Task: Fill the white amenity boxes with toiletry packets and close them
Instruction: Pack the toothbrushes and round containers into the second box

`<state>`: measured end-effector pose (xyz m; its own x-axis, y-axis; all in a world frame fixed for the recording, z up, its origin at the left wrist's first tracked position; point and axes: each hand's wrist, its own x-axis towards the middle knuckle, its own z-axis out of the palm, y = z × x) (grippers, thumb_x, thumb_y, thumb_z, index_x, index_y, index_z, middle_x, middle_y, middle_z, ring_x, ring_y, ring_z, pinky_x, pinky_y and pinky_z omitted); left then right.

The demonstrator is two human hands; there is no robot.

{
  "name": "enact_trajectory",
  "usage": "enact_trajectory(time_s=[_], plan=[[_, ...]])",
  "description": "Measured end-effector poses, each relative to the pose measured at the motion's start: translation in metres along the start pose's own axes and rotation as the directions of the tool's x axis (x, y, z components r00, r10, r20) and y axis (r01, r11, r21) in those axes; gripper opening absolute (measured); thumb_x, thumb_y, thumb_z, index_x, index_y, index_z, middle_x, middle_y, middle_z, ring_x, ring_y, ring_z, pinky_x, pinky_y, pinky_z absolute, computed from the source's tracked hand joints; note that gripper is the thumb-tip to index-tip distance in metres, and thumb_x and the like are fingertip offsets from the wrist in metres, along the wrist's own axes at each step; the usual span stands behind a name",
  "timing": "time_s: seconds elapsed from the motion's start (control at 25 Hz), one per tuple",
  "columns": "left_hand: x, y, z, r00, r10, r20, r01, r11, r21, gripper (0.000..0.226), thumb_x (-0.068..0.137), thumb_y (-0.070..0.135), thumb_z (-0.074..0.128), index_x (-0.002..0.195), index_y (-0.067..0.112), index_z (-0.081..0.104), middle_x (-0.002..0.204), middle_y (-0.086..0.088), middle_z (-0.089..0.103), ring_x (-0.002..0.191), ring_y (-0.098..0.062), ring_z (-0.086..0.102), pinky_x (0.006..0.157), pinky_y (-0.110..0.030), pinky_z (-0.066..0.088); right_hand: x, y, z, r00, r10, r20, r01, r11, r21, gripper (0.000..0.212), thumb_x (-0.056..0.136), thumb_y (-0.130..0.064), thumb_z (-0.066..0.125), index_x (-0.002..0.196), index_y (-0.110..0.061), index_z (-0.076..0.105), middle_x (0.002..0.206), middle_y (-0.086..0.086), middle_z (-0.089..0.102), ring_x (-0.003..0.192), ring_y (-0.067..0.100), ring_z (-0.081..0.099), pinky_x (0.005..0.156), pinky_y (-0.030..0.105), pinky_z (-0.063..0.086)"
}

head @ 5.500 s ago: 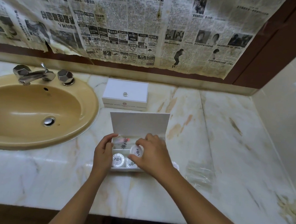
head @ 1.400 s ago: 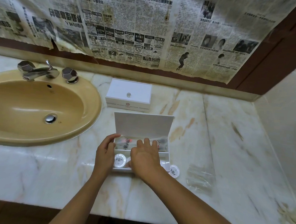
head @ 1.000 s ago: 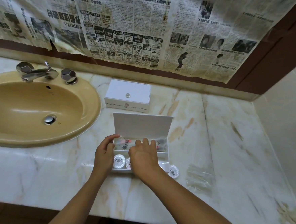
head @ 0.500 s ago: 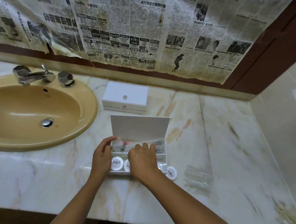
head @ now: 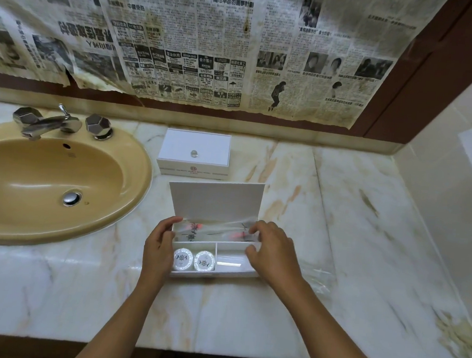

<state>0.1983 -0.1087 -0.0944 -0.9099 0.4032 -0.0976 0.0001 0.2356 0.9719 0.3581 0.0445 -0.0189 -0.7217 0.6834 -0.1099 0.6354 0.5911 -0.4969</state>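
The fingers (head: 256, 228) of the right hand (head: 273, 251) are curled at the right end of the long clear toiletry packets (head: 217, 230), and appear to be pinching or pressing the wrapping there; the exact contact is blurred. The fingers of the left hand (head: 159, 246) are bent round the left wall of the open amenity box (head: 214, 273), thumb at the back corner, so that the box is steadied on the counter (head: 219, 317).

The packets are laid lengthwise in the rear compartment. Two round white packets (head: 194, 259) are seated side by side in the front left compartment, while the front right compartment seems to hold only a glint of something flat and clear. The lid (head: 216, 201) is stood upright behind.

The filling step is judged to be in hand, with the long packets being settled flat. Next, the wrapping would need to be tucked below the rim, the front right compartment filled if it is indeed bare, and the lid swung forward and down.

A second amenity box (head: 194, 153) is already shut, farther back beside the sink (head: 61, 183). Loose clear wrapping (head: 320, 277) is lying just right of the open box.
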Motion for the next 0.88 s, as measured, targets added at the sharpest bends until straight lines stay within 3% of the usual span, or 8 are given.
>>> enact_trajectory(time_s=[0.12,0.32,0.52,0.64,0.88], plan=[[-0.001,0.002,0.001,1.000,0.004,-0.010,-0.003,1.000,0.004,0.040,0.092,-0.007,0.035,0.107,0.013,0.067,0.106,0.005,0.066,0.091,0.017,0.055,0.074,0.001,0.039,-0.005,0.017,-0.003,0.993,0.089,0.079,-0.085,0.995,-0.054,0.031,0.088,-0.015,0.054,0.117,-0.024,0.053,0.117,-0.001,0.057,0.105,0.019,0.054,0.091,0.031,0.040],[-0.003,0.005,0.001,1.000,0.005,-0.007,-0.005,1.000,0.006,0.041,0.092,-0.007,0.035,0.105,0.017,0.067,0.103,0.010,0.066,0.092,0.016,0.056,0.075,0.000,0.040,-0.008,0.022,0.000,0.988,0.094,0.121,-0.086,0.994,-0.069,0.046,0.083,-0.004,0.052,0.122,-0.027,0.044,0.116,0.001,0.055,0.106,0.022,0.052,0.088,0.034,0.043],[-0.002,0.003,0.001,1.000,-0.003,-0.016,0.003,1.000,0.004,0.040,0.092,-0.005,0.036,0.105,0.018,0.067,0.104,0.011,0.067,0.095,0.012,0.057,0.082,-0.010,0.043,-0.008,0.038,0.002,0.967,0.169,0.189,-0.136,0.976,-0.172,0.058,0.082,-0.020,0.063,0.133,-0.028,0.036,0.124,0.001,0.051,0.113,0.024,0.050,0.090,0.034,0.041],[-0.002,0.004,0.001,1.000,0.005,-0.012,-0.005,1.000,0.007,0.040,0.092,-0.006,0.036,0.106,0.014,0.067,0.104,0.009,0.067,0.092,0.016,0.056,0.075,-0.001,0.040,-0.008,0.047,0.010,0.945,0.202,0.256,-0.146,0.965,-0.219,0.051,0.082,-0.027,0.064,0.128,-0.028,0.042,0.124,0.002,0.049,0.114,0.023,0.049,0.089,0.033,0.042],[-0.002,0.004,0.001,1.000,0.007,-0.010,-0.007,1.000,0.008,0.040,0.092,-0.006,0.036,0.108,0.013,0.067,0.105,0.007,0.067,0.093,0.014,0.057,0.075,-0.001,0.040,-0.011,0.053,0.021,0.945,0.193,0.266,-0.152,0.974,-0.167,0.032,0.082,-0.025,0.063,0.112,-0.022,0.053,0.113,0.002,0.051,0.101,0.022,0.055,0.077,0.028,0.041]])
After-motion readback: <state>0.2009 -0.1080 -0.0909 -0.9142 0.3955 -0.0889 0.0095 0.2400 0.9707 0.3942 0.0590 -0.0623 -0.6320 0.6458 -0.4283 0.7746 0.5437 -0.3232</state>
